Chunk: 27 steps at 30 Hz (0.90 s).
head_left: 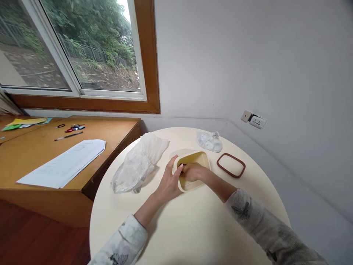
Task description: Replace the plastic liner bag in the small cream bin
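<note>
A pale yellow, rounded rectangular plastic container [204, 159] is tipped so that its mouth faces me on the round table. My left hand [169, 184] grips its left side, thumb over the rim. Inside the container is my right hand [191, 172], its fingers curled near the left inner wall. Something small and dark shows by those fingertips, too hidden to name. Right of the container lies a brown rounded rectangular ring [231, 165] with a clear middle, like a lid or its rim.
On the round cream table [209, 228], a crumpled translucent plastic bag [138, 162] lies left and a smaller knotted bag [209, 141] at the back. A wooden desk [118, 129] on the left bears paper sheets [66, 162], a pen [68, 136] and scissors [75, 127].
</note>
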Tool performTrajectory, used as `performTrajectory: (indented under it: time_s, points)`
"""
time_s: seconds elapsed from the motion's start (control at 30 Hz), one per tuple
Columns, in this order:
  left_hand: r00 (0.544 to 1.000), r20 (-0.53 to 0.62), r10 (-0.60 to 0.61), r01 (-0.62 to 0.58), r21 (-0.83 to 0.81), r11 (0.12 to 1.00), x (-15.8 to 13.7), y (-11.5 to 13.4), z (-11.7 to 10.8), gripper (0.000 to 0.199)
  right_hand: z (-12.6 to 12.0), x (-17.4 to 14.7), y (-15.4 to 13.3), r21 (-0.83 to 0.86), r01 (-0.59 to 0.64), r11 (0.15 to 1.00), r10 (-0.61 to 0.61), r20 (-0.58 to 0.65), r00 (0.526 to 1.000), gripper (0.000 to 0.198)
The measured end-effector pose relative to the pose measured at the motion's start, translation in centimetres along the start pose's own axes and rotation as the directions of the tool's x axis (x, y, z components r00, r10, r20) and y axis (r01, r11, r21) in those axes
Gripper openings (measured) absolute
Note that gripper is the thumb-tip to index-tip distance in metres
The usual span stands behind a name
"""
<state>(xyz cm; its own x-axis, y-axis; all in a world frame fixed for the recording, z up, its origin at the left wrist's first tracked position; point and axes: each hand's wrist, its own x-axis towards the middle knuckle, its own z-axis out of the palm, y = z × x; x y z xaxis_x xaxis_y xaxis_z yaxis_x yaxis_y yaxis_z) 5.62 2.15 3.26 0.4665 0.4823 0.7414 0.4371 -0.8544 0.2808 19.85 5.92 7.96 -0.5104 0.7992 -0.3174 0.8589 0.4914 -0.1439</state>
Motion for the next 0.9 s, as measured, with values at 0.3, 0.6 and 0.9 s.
performTrajectory:
  time_s: [0.3, 0.6, 0.9]
  points:
    - [1.0, 0.019, 0.022, -0.023, 0.01, 1.0, 0.2, 0.4, -0.2, 0.116, 0.1, -7.2, -0.5, -0.12, 0.026, 0.992, -0.043, -0.149, 0.988, 0.02]
    - [0.997, 0.058, -0.048, 0.05, -0.044, 0.998, 1.0, 0.6, -1.6, 0.118, 3.1, -10.4, 0.6, -0.201, 0.218, 0.955, -0.292, -0.517, 0.804, 0.03]
    - [0.991, -0.047, -0.121, 0.117, -0.076, 0.99, 0.5, 0.3, -2.3, 0.087, 4.7, -7.2, 0.7, -0.298, 0.115, 0.948, -0.288, -0.64, 0.713, 0.024]
